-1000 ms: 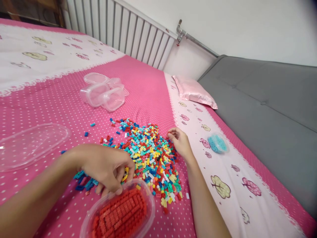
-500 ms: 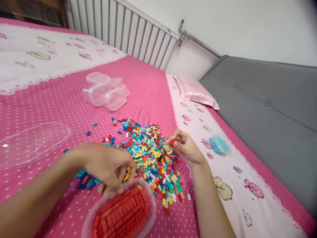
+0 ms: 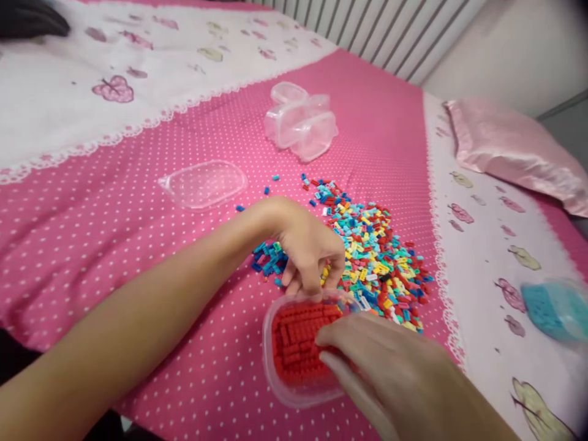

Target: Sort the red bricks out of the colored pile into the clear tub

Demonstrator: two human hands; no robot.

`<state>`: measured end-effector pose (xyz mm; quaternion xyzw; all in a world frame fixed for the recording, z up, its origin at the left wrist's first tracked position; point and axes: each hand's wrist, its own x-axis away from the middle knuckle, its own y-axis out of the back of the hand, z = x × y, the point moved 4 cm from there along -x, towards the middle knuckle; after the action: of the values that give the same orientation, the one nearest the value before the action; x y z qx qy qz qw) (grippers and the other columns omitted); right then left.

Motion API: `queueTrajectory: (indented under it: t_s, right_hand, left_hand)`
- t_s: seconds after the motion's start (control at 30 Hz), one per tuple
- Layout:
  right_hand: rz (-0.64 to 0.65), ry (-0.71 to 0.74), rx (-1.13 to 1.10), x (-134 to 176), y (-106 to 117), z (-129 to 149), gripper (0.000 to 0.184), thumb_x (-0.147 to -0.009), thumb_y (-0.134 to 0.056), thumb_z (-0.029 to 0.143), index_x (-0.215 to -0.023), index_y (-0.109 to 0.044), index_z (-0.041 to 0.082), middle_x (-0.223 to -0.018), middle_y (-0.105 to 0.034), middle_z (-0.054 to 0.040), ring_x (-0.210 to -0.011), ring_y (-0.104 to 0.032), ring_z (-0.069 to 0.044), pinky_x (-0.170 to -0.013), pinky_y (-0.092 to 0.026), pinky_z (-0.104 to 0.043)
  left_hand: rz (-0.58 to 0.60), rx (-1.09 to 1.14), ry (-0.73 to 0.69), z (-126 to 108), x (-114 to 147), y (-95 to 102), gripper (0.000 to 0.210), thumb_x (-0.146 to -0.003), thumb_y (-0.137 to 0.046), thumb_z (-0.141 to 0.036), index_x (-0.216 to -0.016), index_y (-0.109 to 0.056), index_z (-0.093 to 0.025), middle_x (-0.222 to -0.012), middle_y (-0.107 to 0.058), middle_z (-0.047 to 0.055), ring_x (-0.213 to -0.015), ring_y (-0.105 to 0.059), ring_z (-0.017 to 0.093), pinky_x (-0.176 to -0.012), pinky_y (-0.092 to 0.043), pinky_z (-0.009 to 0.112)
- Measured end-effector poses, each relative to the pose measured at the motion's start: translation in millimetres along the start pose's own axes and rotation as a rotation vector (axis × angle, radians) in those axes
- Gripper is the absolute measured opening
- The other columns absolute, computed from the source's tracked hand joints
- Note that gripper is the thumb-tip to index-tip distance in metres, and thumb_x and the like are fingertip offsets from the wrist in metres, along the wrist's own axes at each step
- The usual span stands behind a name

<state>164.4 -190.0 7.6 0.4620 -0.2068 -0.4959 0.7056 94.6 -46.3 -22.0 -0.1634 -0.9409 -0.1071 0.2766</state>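
Note:
A clear plastic tub sits on the pink bedspread, holding tightly packed rows of red building bricks. My left hand is bent over its far rim, thumb and fingers closed on the edge, with a few yellow bricks visible by the fingers. Inside the tub's right side, my right hand reaches down with thumb and fingertips pinched against the red bricks. The brick in that pinch is mostly hidden by the fingers. A loose pile of multicoloured bricks spreads just beyond the tub.
Several clear empty tubs are heaped farther back. A clear lid lies to the left. On the right are a tub of blue pieces and a pink pillow. White railings run along the far side.
My right hand has moved from the pile's right side, where it held a red brick, down into the tub. My left hand stays at the rim. The view has shifted left.

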Motion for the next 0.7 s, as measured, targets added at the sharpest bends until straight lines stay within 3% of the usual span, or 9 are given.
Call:
queueTrajectory:
  t_s: [0.27,0.5,0.6,0.7]
  right_hand:
    - [0.287,-0.05,0.165,-7.6,0.1,5.6,0.027,-0.091,-0.049,0.006,-0.08,-0.068,0.023,-0.08,-0.07,-0.0019,-0.075,-0.066,-0.015,-0.067,-0.052,-0.024]
    - [0.35,-0.059,0.156,-10.3,-8.0,5.2,0.027,-0.086,-0.054,0.001,-0.077,-0.067,0.023,-0.078,-0.069,0.0005,-0.075,-0.064,-0.015,-0.075,-0.052,-0.026]
    - [0.372,-0.089,0.114,-10.4,-8.9,3.8,0.025,-0.084,-0.056,0.0,-0.077,-0.067,0.022,-0.076,-0.068,0.0014,-0.073,-0.063,-0.015,-0.072,-0.051,-0.026]
    - [0.391,-0.103,0.112,-10.5,-9.4,3.7,0.027,-0.084,-0.054,-0.001,-0.077,-0.066,0.022,-0.077,-0.068,0.0008,-0.073,-0.063,-0.015,-0.07,-0.05,-0.026]
  left_hand:
    - [0.032,-0.007,-0.099,-3.8,-3.2,-1.4,0.016,-0.056,-0.077,-0.018,-0.066,-0.064,-0.018,-0.053,-0.068,-0.003,-0.057,-0.068,0.017,-0.052,-0.052,0.021]
    - [-0.015,-0.053,-0.092,-7.1,-1.1,-2.9,0.013,-0.058,-0.078,-0.019,-0.068,-0.071,-0.018,-0.055,-0.068,-0.001,-0.062,-0.068,0.019,-0.065,-0.056,0.03]
    - [0.017,-0.112,-0.119,-7.1,-0.7,-4.7,0.01,-0.062,-0.076,-0.021,-0.07,-0.071,-0.018,-0.055,-0.067,-0.002,-0.065,-0.068,0.019,-0.07,-0.056,0.03]
    - [-0.029,-0.054,-0.055,-7.3,-0.3,-3.9,0.015,-0.058,-0.078,-0.014,-0.071,-0.073,-0.017,-0.057,-0.067,0.001,-0.072,-0.069,0.023,-0.075,-0.056,0.035]
